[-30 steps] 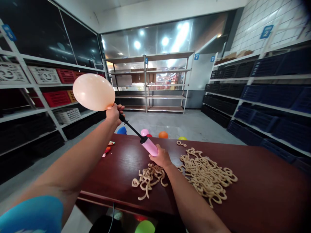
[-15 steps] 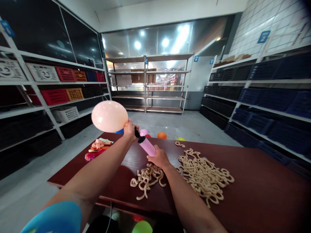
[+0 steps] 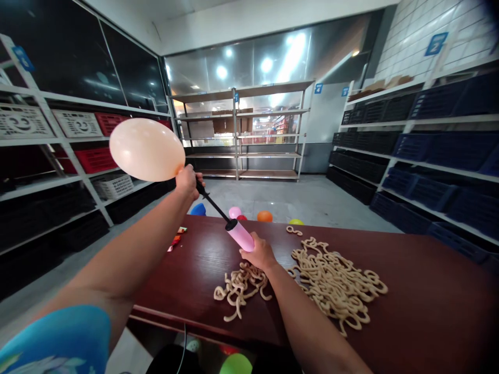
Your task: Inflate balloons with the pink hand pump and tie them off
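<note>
A pale peach balloon (image 3: 146, 149), swollen with air, sits at one end of a balloon pump (image 3: 240, 237) with a pink barrel and black rod. My left hand (image 3: 188, 183) is closed around the balloon's neck and the pump's black end. Lower down, my right hand (image 3: 260, 252) grips the pink barrel. The black rod shows long between the two hands. Beneath my right hand lies a small pile of beige, curled, rope-like pieces (image 3: 237, 291). A larger pile of the same pieces (image 3: 335, 285) spreads to the right on the dark red table (image 3: 413, 280).
Limp balloons (image 3: 176, 240) lie on the table's left, partly behind my left arm. Past the far edge are an orange balloon (image 3: 265, 216), a pink balloon (image 3: 235, 212) and others. A green balloon (image 3: 236, 364) is below the near edge. Shelves with crates (image 3: 93, 160) line both sides.
My left hand has moved up and left with the balloon, drawing the pump's rod out of the barrel. The balloon looks larger. My right hand has stayed nearly in place.
</note>
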`<state>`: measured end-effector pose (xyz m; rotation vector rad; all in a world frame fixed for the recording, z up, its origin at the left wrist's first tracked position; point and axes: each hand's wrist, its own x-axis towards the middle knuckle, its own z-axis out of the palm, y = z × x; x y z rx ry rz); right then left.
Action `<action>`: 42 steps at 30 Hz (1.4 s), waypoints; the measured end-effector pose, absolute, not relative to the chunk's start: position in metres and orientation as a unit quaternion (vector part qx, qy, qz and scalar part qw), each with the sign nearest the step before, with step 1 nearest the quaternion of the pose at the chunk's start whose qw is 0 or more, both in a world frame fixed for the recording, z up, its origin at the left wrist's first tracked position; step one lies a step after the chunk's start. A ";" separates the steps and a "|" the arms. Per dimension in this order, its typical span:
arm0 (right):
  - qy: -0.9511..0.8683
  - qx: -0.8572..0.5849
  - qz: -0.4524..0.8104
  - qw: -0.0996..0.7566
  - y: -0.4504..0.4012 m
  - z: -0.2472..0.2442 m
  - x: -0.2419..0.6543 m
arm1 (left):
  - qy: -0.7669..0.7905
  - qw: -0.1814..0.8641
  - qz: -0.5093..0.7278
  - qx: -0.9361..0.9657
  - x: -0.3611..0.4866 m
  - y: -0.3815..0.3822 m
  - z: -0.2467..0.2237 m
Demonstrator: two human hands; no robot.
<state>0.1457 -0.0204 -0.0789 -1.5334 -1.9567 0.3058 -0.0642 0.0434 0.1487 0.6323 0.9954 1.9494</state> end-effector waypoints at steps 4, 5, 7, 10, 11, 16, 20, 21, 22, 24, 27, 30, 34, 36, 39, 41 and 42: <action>-0.741 -0.588 0.118 0.300 -0.022 -0.080 0.145 | 0.452 0.403 0.741 0.289 -0.035 0.044 0.106; -0.742 -0.588 0.118 0.300 -0.023 -0.080 0.145 | 0.456 0.415 0.731 0.293 -0.026 0.043 0.095; -0.741 -0.588 0.119 0.301 -0.023 -0.079 0.146 | 0.456 0.441 0.711 0.304 -0.008 0.040 0.075; -0.737 -0.592 0.120 0.303 -0.023 -0.077 0.148 | 0.452 0.469 0.696 0.303 0.010 0.035 0.058; -0.735 -0.593 0.118 0.305 -0.023 -0.077 0.149 | 0.453 0.471 0.696 0.297 0.012 0.034 0.057; -0.740 -0.581 0.100 0.325 -0.022 -0.074 0.149 | 0.462 0.443 0.719 0.271 -0.007 0.039 0.081; -0.741 -0.581 0.091 0.325 -0.021 -0.071 0.150 | 0.451 0.399 0.752 0.268 -0.045 0.046 0.123; -0.740 -0.581 0.092 0.325 -0.021 -0.071 0.150 | 0.447 0.390 0.758 0.271 -0.054 0.047 0.133; -0.740 -0.581 0.094 0.325 -0.020 -0.071 0.150 | 0.443 0.385 0.761 0.276 -0.062 0.048 0.143; -0.738 -0.581 0.102 0.326 -0.019 -0.072 0.149 | 0.434 0.383 0.765 0.283 -0.074 0.049 0.155; -0.740 -0.584 0.109 0.316 -0.019 -0.074 0.148 | 0.440 0.378 0.766 0.279 -0.077 0.050 0.155; -0.746 -0.589 0.103 0.294 -0.020 -0.078 0.148 | 0.461 0.369 0.759 0.272 -0.066 0.049 0.134; -0.748 -0.595 0.092 0.279 -0.023 -0.079 0.147 | 0.482 0.403 0.735 0.256 -0.038 0.044 0.095; -0.747 -0.599 0.091 0.273 -0.024 -0.078 0.146 | 0.487 0.426 0.718 0.255 -0.022 0.041 0.076; -0.746 -0.601 0.087 0.275 -0.025 -0.076 0.146 | 0.497 0.446 0.702 0.249 -0.004 0.034 0.059; -0.747 -0.596 0.084 0.283 -0.025 -0.075 0.146 | 0.495 0.450 0.700 0.250 0.002 0.032 0.058; -0.747 -0.593 0.083 0.290 -0.025 -0.074 0.147 | 0.490 0.450 0.702 0.255 0.002 0.031 0.061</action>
